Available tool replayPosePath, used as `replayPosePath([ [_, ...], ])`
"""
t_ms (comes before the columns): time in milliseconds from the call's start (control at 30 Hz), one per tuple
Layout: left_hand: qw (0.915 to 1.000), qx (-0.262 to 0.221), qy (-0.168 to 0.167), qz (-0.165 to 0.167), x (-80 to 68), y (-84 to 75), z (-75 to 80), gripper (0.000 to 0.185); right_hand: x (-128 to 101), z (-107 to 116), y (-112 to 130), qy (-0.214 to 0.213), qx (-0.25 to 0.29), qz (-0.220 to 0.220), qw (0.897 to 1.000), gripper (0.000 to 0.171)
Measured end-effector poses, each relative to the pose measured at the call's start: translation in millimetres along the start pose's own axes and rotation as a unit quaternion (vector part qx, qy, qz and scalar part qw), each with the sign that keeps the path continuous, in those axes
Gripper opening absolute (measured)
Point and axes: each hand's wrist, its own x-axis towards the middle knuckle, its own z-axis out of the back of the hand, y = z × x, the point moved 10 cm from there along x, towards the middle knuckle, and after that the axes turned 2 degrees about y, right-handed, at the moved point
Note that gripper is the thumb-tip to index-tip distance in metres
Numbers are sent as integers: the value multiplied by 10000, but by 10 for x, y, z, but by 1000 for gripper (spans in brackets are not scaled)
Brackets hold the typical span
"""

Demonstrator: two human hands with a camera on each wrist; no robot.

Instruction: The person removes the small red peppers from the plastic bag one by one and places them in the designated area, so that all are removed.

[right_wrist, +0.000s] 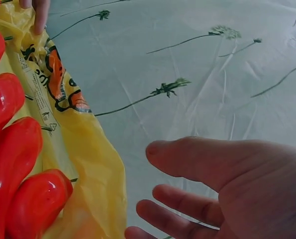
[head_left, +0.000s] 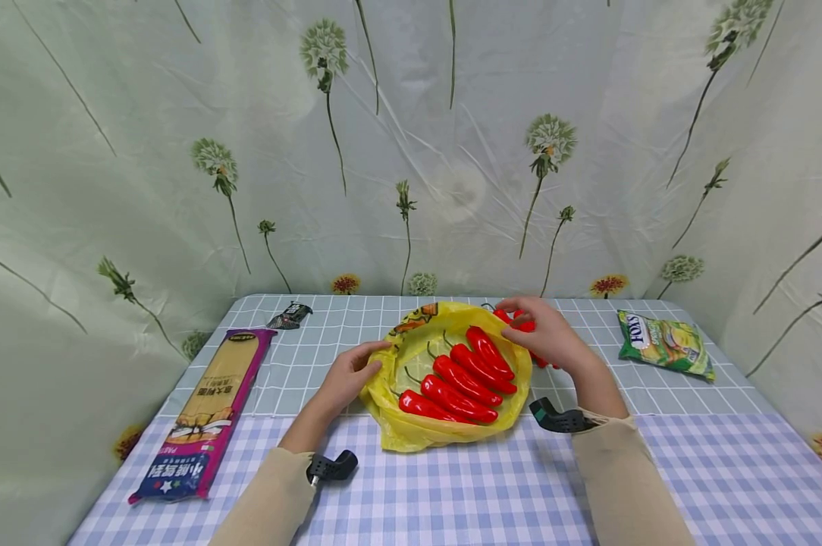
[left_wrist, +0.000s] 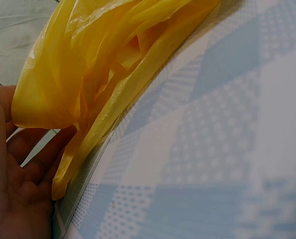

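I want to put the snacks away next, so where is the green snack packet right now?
In the head view the green snack packet lies on the table at the far right, beyond the right hand and the yellow bag of red peppers.

We see the bag [head_left: 445, 432] in the middle of the table [head_left: 452, 493], with peppers [head_left: 462, 379] in it. The pasta pack [head_left: 206, 413] lies left, the snack packet [head_left: 665, 343] far right, a wrapper [head_left: 290, 315] behind left.

backdrop: pale green dandelion-print fabric curtain [head_left: 452, 152] on three sides | furniture: table under blue-and-white checked cloth [head_left: 452, 493] | light: soft, even
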Motion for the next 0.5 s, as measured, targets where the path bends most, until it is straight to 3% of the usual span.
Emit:
replayPosePath([
  [500, 10000, -5, -10, 80, -1, 14, 0, 37, 36, -313, 58, 845, 166, 87, 9962, 46],
])
